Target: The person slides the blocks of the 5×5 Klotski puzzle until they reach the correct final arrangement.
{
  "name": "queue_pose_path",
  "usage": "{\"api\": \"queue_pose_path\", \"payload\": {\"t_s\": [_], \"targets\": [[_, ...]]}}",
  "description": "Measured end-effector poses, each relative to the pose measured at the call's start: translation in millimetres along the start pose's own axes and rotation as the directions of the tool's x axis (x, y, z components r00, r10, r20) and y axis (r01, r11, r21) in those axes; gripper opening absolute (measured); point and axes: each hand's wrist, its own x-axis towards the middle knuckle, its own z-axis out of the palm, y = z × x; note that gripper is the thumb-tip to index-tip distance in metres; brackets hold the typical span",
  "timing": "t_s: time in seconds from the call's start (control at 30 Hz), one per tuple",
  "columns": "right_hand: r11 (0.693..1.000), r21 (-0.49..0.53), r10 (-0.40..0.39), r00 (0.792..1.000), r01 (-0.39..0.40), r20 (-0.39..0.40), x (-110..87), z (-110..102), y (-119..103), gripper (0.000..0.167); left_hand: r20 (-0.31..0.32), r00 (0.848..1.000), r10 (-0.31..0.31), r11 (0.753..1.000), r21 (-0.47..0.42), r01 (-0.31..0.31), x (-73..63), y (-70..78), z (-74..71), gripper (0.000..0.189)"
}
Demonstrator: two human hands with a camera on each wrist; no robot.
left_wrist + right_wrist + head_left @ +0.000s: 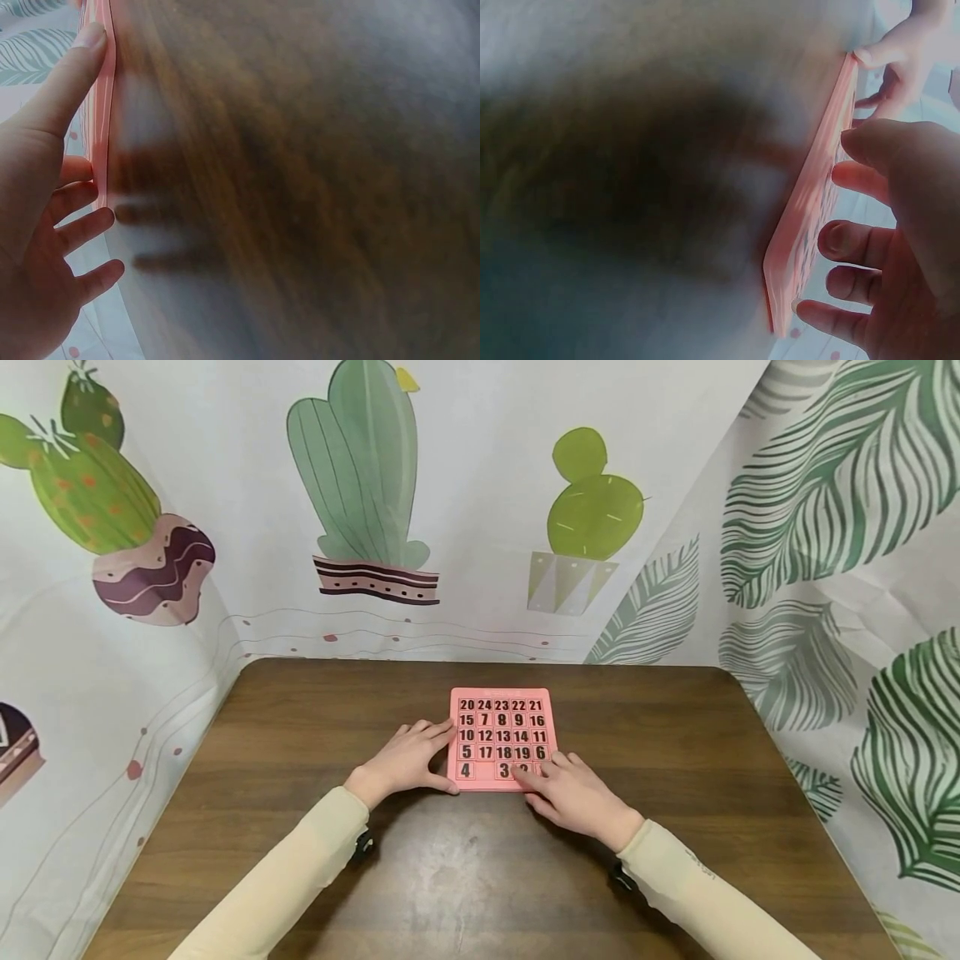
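Observation:
A pink sliding number puzzle (486,771) lies flat on the brown table, its white tiles bearing black numbers. In the bottom row, one bare pink slot shows between the 4 and the 3. My left hand (405,760) rests at the puzzle's left side, thumb at the near corner and fingers along the edge. In the left wrist view its fingers are spread and fairly straight. My right hand (577,793) is over the near right corner, with the index fingertip at the 2 tile beside the 3. It partly hides the 2 and covers the corner tile.
The wooden table (337,693) has rounded far corners. Behind it hangs a white cloth (480,527) printed with cacti and leaves. Dark bands sit at both wrists, below pale sleeves (292,868).

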Motion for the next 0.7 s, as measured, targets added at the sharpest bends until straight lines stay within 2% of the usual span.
{"api": "queue_pose_path", "payload": {"t_s": [0.7], "targets": [[0.999, -0.013, -0.045, 0.999, 0.045, -0.006, 16.8, 5, -15, 0.044, -0.015, 1.000, 0.005, 1.000, 0.015, -0.005, 1.3, -2.6, 2.6, 0.109]]}}
